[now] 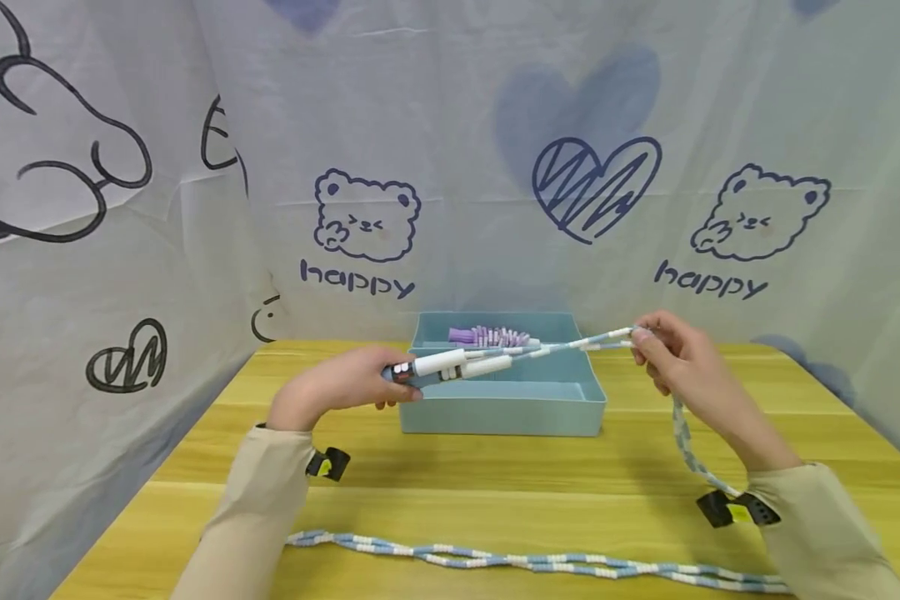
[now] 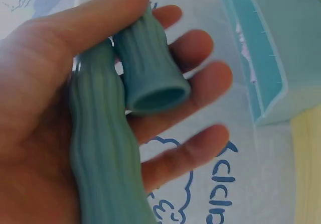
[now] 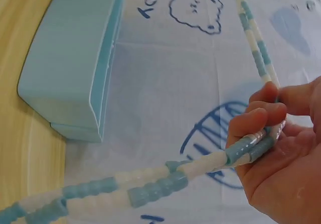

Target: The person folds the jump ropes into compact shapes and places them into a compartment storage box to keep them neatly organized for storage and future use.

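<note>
A beaded jump rope with blue and white segments runs between the hands. My left hand [image 1: 345,383] holds its two handles [image 1: 441,364] together, the thumb laid across them; their ribbed blue-green grips [image 2: 103,128] fill the left wrist view. Farther right, my right hand [image 1: 678,350] pinches the doubled beaded cord [image 3: 155,186] between thumb and curled fingers. Below that hand the cord hangs toward the right sleeve. Another doubled beaded length [image 1: 495,560] lies across the table front; the sleeve hides whether it joins the hanging part.
Behind the hands stands a light blue open box [image 1: 502,417] on the yellow wood-grain table [image 1: 420,508]. Inside lies a purple thing with purple and white beads [image 1: 495,337]. A white printed cloth [image 1: 465,250] hangs behind and at the sides.
</note>
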The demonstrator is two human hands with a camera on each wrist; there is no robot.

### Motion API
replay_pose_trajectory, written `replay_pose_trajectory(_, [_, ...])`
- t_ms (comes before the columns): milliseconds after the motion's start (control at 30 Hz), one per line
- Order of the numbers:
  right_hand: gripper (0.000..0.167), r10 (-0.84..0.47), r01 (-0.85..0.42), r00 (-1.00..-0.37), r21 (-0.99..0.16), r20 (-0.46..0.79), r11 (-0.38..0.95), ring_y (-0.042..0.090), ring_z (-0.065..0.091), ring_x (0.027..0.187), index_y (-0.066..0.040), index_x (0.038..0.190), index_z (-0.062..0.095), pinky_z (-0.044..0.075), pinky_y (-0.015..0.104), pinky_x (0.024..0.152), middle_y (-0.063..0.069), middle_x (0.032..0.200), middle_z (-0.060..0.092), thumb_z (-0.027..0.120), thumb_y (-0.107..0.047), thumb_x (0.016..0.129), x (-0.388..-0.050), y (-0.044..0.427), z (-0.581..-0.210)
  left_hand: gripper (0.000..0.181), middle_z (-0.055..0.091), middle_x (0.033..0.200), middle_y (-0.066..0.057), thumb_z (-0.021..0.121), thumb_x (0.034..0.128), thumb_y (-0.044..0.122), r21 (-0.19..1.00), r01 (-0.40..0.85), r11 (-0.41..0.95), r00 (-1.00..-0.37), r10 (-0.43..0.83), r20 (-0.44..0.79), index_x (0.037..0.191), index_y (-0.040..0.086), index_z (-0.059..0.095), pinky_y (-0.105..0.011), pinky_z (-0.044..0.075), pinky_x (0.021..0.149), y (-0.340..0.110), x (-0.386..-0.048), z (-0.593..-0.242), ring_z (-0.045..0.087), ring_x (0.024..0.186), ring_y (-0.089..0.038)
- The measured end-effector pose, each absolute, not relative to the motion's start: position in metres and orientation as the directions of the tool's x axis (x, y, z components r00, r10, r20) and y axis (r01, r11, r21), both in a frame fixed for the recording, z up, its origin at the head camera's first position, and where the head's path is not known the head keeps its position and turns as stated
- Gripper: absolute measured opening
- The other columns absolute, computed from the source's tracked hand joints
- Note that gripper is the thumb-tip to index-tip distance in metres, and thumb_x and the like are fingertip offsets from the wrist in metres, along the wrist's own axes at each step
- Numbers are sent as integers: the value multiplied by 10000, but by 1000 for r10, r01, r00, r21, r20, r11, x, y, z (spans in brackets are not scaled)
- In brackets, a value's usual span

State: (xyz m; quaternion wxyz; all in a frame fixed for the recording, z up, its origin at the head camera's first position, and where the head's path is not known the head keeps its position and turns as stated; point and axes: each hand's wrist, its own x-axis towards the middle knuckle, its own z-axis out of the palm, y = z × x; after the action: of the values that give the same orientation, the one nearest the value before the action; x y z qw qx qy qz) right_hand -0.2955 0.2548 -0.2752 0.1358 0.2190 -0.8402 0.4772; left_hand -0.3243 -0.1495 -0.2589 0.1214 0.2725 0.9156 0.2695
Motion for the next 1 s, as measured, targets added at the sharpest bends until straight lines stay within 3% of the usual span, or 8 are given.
replay_pose_trajectory(200, [276, -272, -448, -886, -842, 375, 301, 222, 412, 550, 2, 1078, 519, 407, 327, 492, 87, 834, 600, 454, -266, 1062, -300, 274, -273, 123, 628, 743, -62, 703, 924, 212, 565, 445, 695, -812, 579, -73, 953, 95, 677, -341, 452, 653, -140, -330, -251, 556, 635, -182])
replay_pose_trajectory(333, [429, -343, -364, -905, -877, 253, 314, 217, 474, 541, 27, 1041, 543, 440, 345, 512, 188, 863, 633, 409, -380, 1064, -302, 278, -274, 133, 613, 730, -66, 677, 942, 194, 568, 443, 694, -800, 592, -98, 1047, 113, 664, -334, 440, 662, -139, -328, -252, 555, 620, -176])
replay_pose_trajectory(433, [439, -410, -277, -904, -897, 122, 344, 182, 463, 517, 9, 1126, 577, 438, 332, 496, 224, 838, 612, 431, -398, 1055, -304, 274, -279, 144, 623, 762, -69, 659, 952, 159, 590, 439, 677, -786, 607, -112, 1087, 113, 644, -343, 482, 675, -136, -327, -255, 589, 643, -208])
replay_pose_trajectory(567, [348, -509, -245, -861, -879, 3, 409, 150, 444, 541, -11, 1172, 624, 448, 293, 506, 136, 742, 543, 548, -314, 1020, -304, 261, -290, 70, 633, 815, -62, 669, 933, 101, 604, 444, 662, -769, 627, -122, 991, 95, 630, -343, 512, 675, -131, -325, -258, 613, 683, -230])
replay_pose_trajectory(733, [274, -542, -303, -840, -862, 40, 406, 221, 535, 627, 7, 1099, 605, 508, 339, 572, 136, 774, 553, 573, -251, 1011, -303, 257, -294, 140, 588, 813, -47, 693, 905, 78, 605, 444, 661, -771, 626, -119, 841, 97, 571, -341, 501, 669, -133, -326, -260, 608, 673, -223])
replay_pose_trajectory(867, [311, -512, -282, -856, -899, 78, 335, 214, 527, 640, 20, 1115, 529, 493, 337, 536, 197, 896, 587, 523, -280, 1034, -302, 260, -290, 107, 603, 810, -53, 690, 915, 105, 623, 428, 655, -772, 624, -126, 872, 103, 592, -343, 482, 685, -134, -326, -259, 599, 674, -220])
replay_pose_trajectory(1000, [411, -540, -235, -840, -933, 53, 274, 162, 461, 554, 38, 1138, 522, 422, 284, 472, 261, 951, 600, 411, -351, 1068, -303, 258, -290, 92, 586, 803, -46, 696, 915, 111, 608, 445, 658, -764, 633, -126, 899, 115, 606, -321, 471, 638, -132, -325, -257, 552, 649, -184])
